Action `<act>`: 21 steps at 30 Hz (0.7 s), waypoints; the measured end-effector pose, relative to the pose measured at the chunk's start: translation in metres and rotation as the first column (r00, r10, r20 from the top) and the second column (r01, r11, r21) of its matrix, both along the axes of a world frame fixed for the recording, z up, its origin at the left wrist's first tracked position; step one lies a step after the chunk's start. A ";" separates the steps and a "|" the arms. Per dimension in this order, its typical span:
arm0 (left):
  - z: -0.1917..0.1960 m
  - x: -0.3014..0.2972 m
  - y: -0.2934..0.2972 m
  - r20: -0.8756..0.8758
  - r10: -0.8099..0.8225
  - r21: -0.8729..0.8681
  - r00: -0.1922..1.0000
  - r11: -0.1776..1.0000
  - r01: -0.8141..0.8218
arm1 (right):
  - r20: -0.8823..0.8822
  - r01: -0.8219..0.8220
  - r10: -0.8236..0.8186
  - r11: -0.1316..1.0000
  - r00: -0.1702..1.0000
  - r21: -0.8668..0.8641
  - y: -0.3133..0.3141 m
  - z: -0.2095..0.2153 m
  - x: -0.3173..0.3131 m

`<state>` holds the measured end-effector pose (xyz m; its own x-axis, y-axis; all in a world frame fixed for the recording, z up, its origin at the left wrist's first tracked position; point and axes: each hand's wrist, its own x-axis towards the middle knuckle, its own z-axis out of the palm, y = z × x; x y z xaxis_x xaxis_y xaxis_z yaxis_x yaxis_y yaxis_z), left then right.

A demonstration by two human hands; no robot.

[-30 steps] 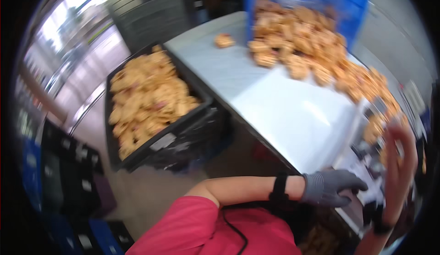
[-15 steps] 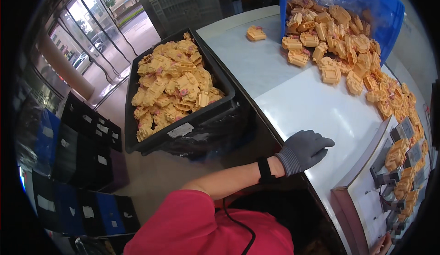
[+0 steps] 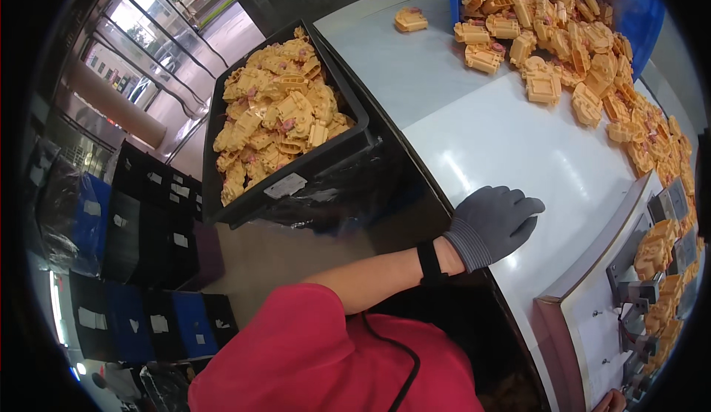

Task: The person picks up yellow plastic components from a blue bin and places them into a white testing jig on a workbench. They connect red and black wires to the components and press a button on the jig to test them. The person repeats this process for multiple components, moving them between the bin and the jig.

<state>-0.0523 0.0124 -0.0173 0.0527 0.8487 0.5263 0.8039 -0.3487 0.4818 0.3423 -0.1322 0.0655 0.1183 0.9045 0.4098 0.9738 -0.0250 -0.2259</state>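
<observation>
Plastic parts (image 3: 544, 82) trail from upper right down the right edge, up and right of the nearer left hand (image 3: 500, 219), loosely spread over the table (image 3: 378, 49); the right hand (image 3: 611, 402), lower right, shows too little to tell its grip.

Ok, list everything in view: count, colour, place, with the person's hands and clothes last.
Table: one, white and grey, centre to right
Bin: one, blue, far end of table
Crate: one, black, left of table
Board: one, white, lower right
Blocks: several, grey, on board
Parts: many, tan, in bin and crate, on table, at blocks
Boxes: several, black and blue, far left
Pillar: one, brownish, upper left
Panel: one, metallic grey, top
Left hand: one, grey-gloved, over table
Right hand: one, bare fingertips, bottom right
Shirt: one, red-pink, bottom centre
Wristband: one, black, by left hand
Cord: one, black, across shirt
</observation>
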 end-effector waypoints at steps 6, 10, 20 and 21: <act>0.001 0.001 0.011 0.025 -0.065 0.091 0.998 0.994 0.063 | -0.062 -0.045 0.046 0.999 0.997 0.022 -0.009 -0.024 0.042; 0.000 0.001 0.005 -0.045 -0.031 -0.025 0.998 0.999 0.030 | -0.356 0.095 -0.086 0.996 0.930 0.006 -0.003 -0.026 0.016; -0.006 0.007 0.006 0.181 0.022 -0.191 0.983 0.982 0.013 | -0.325 0.128 -0.103 0.990 0.940 0.055 0.002 -0.013 0.001; -0.008 0.007 0.006 0.184 0.021 -0.181 0.983 0.983 0.013 | -0.329 0.128 -0.103 0.990 0.939 0.055 0.003 -0.013 -0.001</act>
